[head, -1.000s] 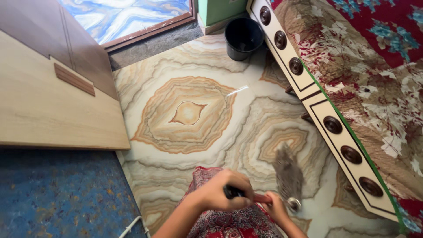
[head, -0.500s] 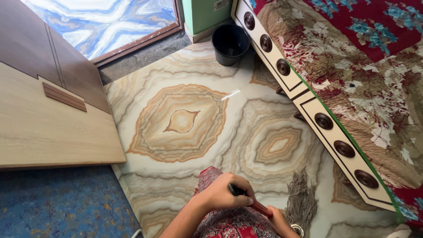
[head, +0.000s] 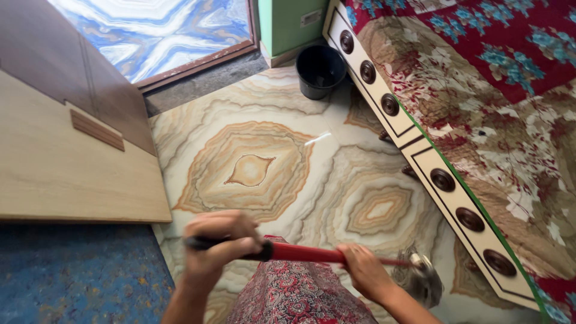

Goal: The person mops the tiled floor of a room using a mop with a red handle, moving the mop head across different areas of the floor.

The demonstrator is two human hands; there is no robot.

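A red-shafted mop (head: 303, 253) with a black grip end lies nearly level across the bottom of the view. My left hand (head: 219, 243) is closed around the black grip end. My right hand (head: 366, 273) holds the red shaft further along, close to the grey, blurred mop head (head: 421, 281), which is low over the patterned marble-look floor (head: 252, 171). Below the hands is my red patterned clothing (head: 297, 297).
A black bucket (head: 321, 71) stands on the floor at the back, next to a green wall base. A cream bed frame with round dark knobs (head: 444, 180) runs along the right under a floral bedspread (head: 510, 108). A wooden panel (head: 66, 168) and blue carpet (head: 72, 276) lie left.
My hands have moved apart along the shaft, which now lies more level. The mop head has shifted right toward the bed frame, and the view has tilted.
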